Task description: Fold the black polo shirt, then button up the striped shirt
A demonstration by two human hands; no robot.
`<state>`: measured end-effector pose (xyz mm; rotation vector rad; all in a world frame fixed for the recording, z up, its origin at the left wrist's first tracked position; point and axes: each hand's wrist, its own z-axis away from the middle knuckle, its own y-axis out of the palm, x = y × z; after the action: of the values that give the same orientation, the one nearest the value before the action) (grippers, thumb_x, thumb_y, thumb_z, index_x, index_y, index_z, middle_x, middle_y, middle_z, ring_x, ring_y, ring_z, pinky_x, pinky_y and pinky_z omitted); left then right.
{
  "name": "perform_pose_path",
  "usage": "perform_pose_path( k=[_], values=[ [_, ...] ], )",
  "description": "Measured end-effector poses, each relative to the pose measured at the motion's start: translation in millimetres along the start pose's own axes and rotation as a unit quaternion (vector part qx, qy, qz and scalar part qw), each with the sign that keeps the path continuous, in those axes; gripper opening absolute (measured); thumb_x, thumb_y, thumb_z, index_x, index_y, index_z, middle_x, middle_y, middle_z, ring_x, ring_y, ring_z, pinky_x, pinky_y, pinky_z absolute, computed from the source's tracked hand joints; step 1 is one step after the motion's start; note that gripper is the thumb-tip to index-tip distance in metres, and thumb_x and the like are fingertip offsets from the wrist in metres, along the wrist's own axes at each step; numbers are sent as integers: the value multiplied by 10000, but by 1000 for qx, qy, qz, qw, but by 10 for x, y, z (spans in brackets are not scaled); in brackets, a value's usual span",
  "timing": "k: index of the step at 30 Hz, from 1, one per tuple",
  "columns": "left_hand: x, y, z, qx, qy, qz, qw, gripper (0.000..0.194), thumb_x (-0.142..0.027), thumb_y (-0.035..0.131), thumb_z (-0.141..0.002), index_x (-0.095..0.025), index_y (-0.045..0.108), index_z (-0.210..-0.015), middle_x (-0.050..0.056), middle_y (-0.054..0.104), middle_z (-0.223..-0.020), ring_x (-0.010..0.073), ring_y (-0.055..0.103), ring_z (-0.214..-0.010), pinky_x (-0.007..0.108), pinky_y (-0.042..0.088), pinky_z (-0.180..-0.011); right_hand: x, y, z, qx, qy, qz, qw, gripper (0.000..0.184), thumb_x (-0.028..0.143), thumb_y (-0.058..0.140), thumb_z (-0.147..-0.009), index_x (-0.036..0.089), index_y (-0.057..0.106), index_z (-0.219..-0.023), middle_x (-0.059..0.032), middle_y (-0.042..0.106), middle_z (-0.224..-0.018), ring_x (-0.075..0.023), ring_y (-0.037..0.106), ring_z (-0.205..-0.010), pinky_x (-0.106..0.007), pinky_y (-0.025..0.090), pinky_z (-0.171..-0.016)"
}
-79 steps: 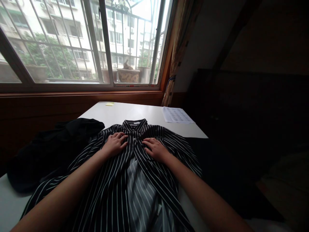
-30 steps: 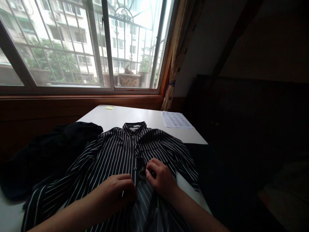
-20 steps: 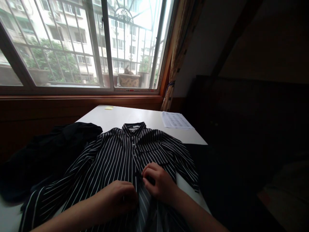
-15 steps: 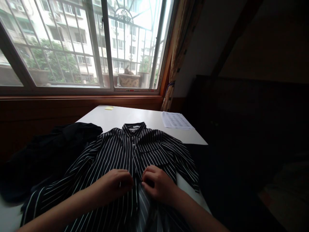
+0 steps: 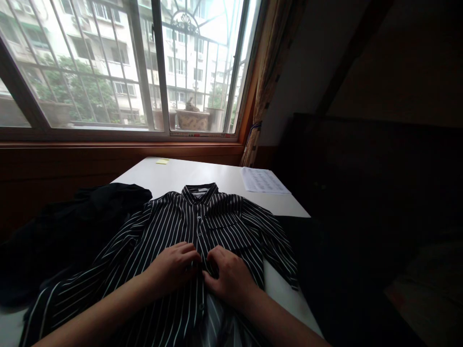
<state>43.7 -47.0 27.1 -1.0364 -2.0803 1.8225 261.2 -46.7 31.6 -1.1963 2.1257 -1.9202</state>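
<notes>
A black shirt with white stripes (image 5: 170, 221) lies face up, its collar pointing toward the window and its sleeves spread to both sides. Buttons run down the front, and the lower front falls open, showing the paler inside of the cloth. My left hand (image 5: 176, 262) is closed at the front edge, fingertips bent down onto the cloth. Just across from it, my right hand (image 5: 231, 275) pinches the other front edge between thumb and fingers. The two sets of fingertips almost meet, and they hide the small piece of cloth between them.
The shirt rests on a white table (image 5: 188, 169). Dark clothing (image 5: 90, 217) is heaped at the left. Printed papers (image 5: 265, 180) lie at the far right, yellow sticky notes (image 5: 162, 161) at the far left. A barred window and a tied curtain (image 5: 253, 140) stand behind.
My hands have drawn closer together at the shirt's front, the right one moving slightly left. The two front edges now lie nearer each other.
</notes>
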Motion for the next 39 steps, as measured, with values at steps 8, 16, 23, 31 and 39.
perform_pose_path(
  k=[8,16,23,31,39],
  values=[
    [92,129,27,-43,79,-57,994,157,-187,607,-931,-226,628,-1082,16,642,-948,177,586,-835,288,487,-704,-40,23,0,-6,9,-5,1000,201,213,606,-879,263,677,-1061,6,655,-965,-152,622,-870,-251,442,-797],
    [93,163,19,-46,138,-152,978,75,-219,569,-964,-212,615,-1023,15,609,-885,179,525,-741,308,419,-619,-102,50,-20,-15,28,-28,999,179,236,610,-903,267,761,-994,-2,675,-893,-146,644,-825,-247,445,-775],
    [55,135,-18,-55,148,-172,972,41,-201,563,-962,-205,603,-967,11,604,-862,174,510,-710,308,385,-585,-136,13,-71,-31,51,-90,994,88,205,678,-845,215,764,-833,-11,681,-806,-168,622,-844,-265,437,-794],
    [47,161,-26,-102,154,-154,971,94,-234,529,-973,-199,595,-916,7,590,-805,161,514,-669,287,394,-573,-129,-55,-89,-37,87,-200,975,113,207,667,-831,200,763,-771,-16,690,-777,-174,635,-822,-274,454,-766],
    [40,135,-4,-159,153,-126,967,147,-263,477,-1004,-204,607,-1040,4,612,-819,150,565,-675,270,440,-590,-123,-159,-122,-30,114,-287,951,137,251,661,-840,179,772,-804,-30,711,-822,-188,669,-832,-283,483,-787]
  ],
)
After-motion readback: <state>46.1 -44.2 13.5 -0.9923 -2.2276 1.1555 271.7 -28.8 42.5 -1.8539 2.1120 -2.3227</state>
